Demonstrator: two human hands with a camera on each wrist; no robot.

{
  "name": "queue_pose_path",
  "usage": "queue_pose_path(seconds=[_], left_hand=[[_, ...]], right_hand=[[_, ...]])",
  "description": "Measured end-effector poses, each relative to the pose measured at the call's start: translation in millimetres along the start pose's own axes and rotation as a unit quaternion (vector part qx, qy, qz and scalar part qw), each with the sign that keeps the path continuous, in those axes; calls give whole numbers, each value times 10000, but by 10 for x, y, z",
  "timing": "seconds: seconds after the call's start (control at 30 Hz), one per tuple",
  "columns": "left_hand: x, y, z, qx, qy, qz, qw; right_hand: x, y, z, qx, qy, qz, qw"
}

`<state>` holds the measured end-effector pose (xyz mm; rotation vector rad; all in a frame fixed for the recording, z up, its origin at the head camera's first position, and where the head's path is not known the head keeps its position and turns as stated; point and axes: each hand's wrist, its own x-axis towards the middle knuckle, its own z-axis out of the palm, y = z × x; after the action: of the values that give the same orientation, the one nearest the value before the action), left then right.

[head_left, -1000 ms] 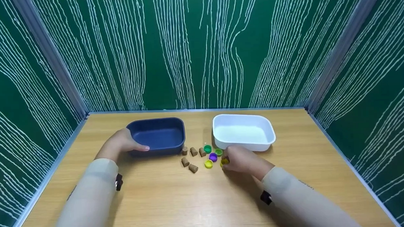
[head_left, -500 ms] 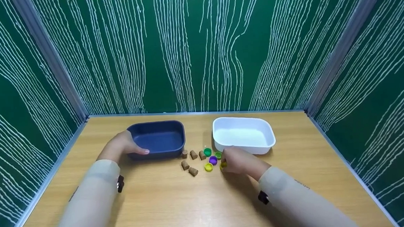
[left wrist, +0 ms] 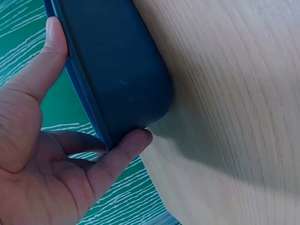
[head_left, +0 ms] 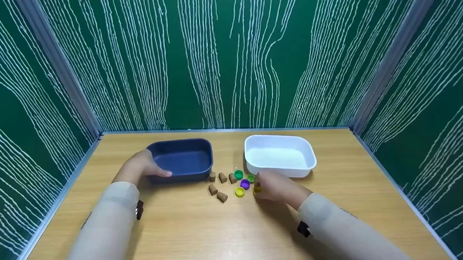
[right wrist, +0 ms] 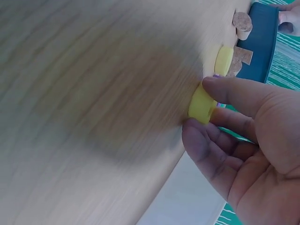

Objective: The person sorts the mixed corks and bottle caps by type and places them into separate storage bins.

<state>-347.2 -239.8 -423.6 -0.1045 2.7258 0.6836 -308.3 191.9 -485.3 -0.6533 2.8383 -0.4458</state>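
Observation:
My left hand (head_left: 144, 165) holds the left end of a dark blue rectangular box (head_left: 184, 156), thumb along the rim and fingers at its corner, as the left wrist view shows. Between thumb and fingers, my right hand (head_left: 275, 185) pinches a yellow bottle cap (right wrist: 201, 105) standing on its edge close to the table. Beside that hand lie a purple cap (head_left: 245, 184), a second yellow cap (head_left: 239, 191), a dark green cap (head_left: 238, 174) and a light green cap (head_left: 251, 178). Several corks (head_left: 222, 197) are scattered to the left of the caps.
A white rectangular box (head_left: 280, 153) stands behind my right hand, level with the blue one. The wooden table (head_left: 204, 235) is enclosed at the back and sides by green panels (head_left: 229, 60) with white wavy lines.
The head view has tilted slightly, shifting everything a little lower. The right fingers have closed in around the yellow cap, covering more of it. The left hand keeps its hold on the blue box.

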Motion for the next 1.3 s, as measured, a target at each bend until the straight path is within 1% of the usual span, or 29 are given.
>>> queue_pose_path(seconds=[0.17, 0.27, 0.33, 0.5, 0.57, 0.8, 0.97, 1.03, 1.17, 1.3], left_hand=[[-20, 11, -6, -145, -28, -64, 9999], [-18, -3, -12, -190, -38, -105, 9998], [-9, -17, -12, -196, -49, -148, 9997], [8, -24, -2, -101, -53, -139, 9998], [11, -14, -1, -104, -36, -113, 9999], [13, 1, -17, -100, -3, -127, 9999], [-2, -2, -32, -118, -64, -215, 9997], [8, 1, -31, -128, -75, -242, 9996], [31, 15, -12, -141, -76, -276, 9995], [5, 51, -16, -148, -97, -305, 9994]], right_hand=[[-14, -22, 6, -4, -52, 212, 9998], [-26, -58, -37, 6, -126, 411, 9991], [-37, -83, -92, 36, -183, 466, 9987], [-73, -121, -306, 20, -192, 220, 9996], [-91, -122, -404, -36, -127, 88, 9999], [-119, -96, -725, -25, 219, -30, 9998], [-97, -20, -926, -128, 515, -85, 9986], [-75, 34, -1001, -169, 609, -29, 9980], [-26, 173, -1130, -103, 704, 220, 9972], [33, 331, -1234, 0, 755, 506, 9959]])
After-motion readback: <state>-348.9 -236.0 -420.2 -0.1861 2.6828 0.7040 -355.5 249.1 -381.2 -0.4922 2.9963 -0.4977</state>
